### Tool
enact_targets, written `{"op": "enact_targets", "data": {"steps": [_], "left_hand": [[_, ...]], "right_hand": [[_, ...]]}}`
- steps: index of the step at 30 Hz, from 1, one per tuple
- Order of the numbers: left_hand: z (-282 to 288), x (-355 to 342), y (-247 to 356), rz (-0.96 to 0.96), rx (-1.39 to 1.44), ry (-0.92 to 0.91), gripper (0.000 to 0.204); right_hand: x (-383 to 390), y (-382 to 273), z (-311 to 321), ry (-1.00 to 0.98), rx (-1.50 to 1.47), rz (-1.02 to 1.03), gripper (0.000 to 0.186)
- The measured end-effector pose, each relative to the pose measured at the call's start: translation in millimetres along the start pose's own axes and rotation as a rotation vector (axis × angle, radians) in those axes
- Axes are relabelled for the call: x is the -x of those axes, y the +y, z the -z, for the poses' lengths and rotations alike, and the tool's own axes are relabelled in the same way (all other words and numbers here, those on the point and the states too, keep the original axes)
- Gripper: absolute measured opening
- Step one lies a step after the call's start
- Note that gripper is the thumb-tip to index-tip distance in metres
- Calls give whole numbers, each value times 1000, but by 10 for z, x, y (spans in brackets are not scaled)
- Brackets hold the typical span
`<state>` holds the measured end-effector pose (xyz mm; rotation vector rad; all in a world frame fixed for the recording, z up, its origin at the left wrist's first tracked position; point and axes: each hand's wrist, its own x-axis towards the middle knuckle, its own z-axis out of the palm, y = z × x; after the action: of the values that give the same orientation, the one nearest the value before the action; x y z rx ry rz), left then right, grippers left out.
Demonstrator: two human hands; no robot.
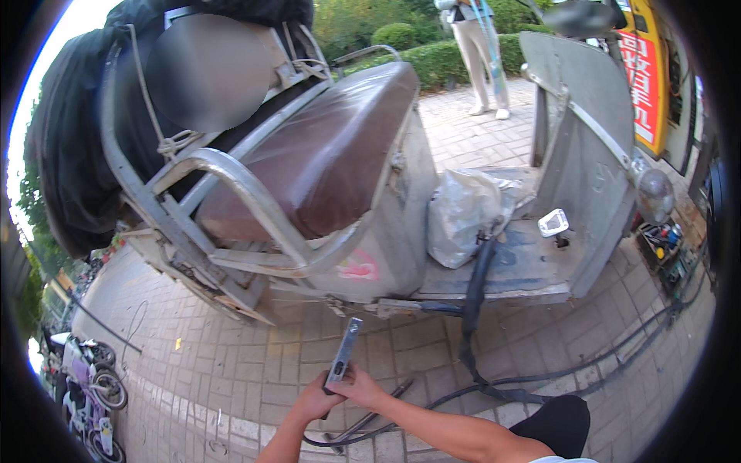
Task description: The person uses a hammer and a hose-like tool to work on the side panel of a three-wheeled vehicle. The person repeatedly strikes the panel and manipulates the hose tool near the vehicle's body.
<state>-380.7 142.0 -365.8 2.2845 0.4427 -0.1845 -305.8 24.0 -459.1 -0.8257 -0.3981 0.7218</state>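
Observation:
A flat silver metal bar [345,351] with a hole near its top end stands tilted upward in front of me, both hands closed round its lower end. My left hand [315,398] grips from the left, with a small dark piece showing beside its fingers that I cannot make out. From the right, my right hand [363,387] has its fingers wrapped on the same bar. Just beyond the bar is the lower side of a worn grey three-wheeled cart [401,262], apart from it. The cart has a brown padded seat [332,154] and a bent metal tube armrest [255,201].
A silver plastic bag [463,216] and a white pedal [553,223] are on the cart's footboard. A thick black cable [472,332] hangs off it and runs across the brick paving. A toolbox [665,241] stands right, motorbikes [96,386] left. Behind the cart stands a person [478,54].

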Motion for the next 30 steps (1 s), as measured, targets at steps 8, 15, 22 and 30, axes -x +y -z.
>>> {"op": "enact_targets", "data": {"steps": [8,15,22,30], "left_hand": [[6,113,-113,-197,136,183,90],[52,135,17,-170,5,268,70],[-123,197,-47,-77,-222,461,59],[-5,129,-391,264,-319,168,77]], "right_hand": [[-7,-440,-260,-70,300,118,97],[-29,-535,-248,-47,341,208,86],[0,-441,-217,-56,273,44,81],[-178,-1034,300,-154,843,-11,75]]}}
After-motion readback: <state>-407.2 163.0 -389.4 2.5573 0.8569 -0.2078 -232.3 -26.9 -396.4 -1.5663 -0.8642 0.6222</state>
